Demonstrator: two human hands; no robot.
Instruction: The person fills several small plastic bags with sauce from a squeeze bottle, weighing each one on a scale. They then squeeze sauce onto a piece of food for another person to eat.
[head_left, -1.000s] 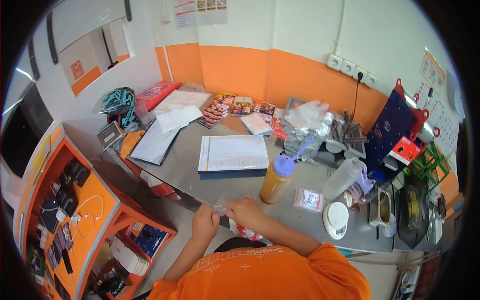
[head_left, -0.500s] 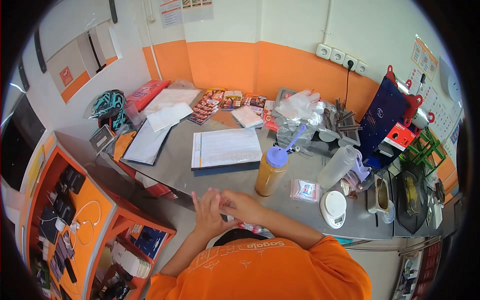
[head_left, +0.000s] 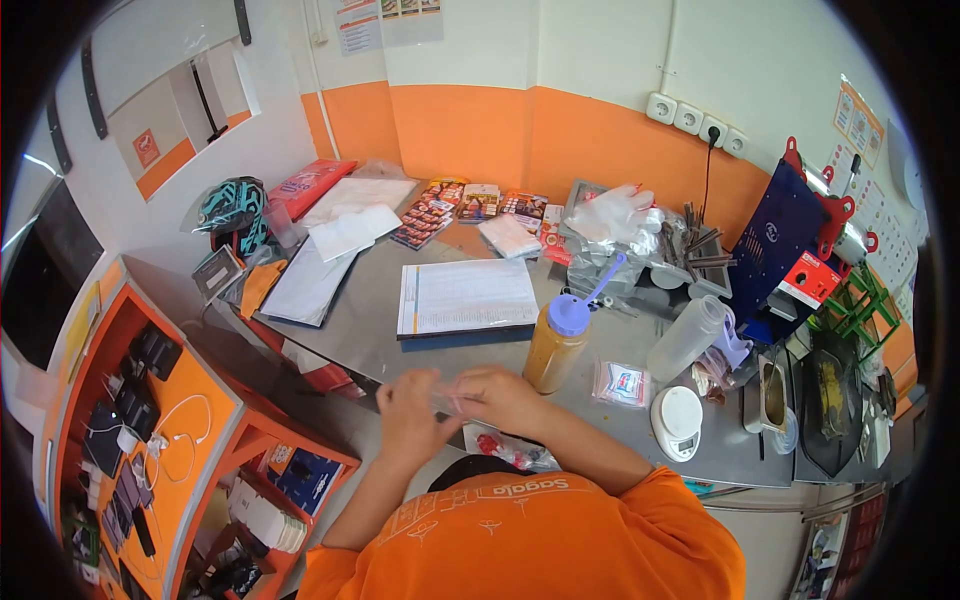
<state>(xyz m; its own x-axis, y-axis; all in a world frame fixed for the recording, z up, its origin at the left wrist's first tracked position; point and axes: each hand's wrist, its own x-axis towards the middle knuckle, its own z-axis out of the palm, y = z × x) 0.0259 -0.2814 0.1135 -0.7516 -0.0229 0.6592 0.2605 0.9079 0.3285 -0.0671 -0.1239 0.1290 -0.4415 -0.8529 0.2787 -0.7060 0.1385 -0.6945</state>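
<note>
Both hands meet at the table's front edge, in front of my chest. Between them is a small transparent plastic bag (head_left: 446, 399), thin and partly hidden by the fingers. My left hand (head_left: 412, 418) pinches one side of it, its fingers pointing up. My right hand (head_left: 498, 398) has its fingers closed on the other side. Just beyond stand a bottle of yellow-brown sauce (head_left: 556, 348) with a purple lid and a clipboard of printed sheets (head_left: 468, 300). Below my right wrist lie red and transparent plastic packets (head_left: 512, 452).
On the steel table are a white scale (head_left: 677, 422), a pack of small plastic bags (head_left: 621, 383) and a translucent bottle (head_left: 685, 338). A grey tray of utensils (head_left: 690, 250) stands at the back. An orange shelf unit (head_left: 205, 425) stands to the left.
My hands have drawn slightly apart, and the plastic between them shows more. The packets below are more exposed. The whole view has shifted a little.
</note>
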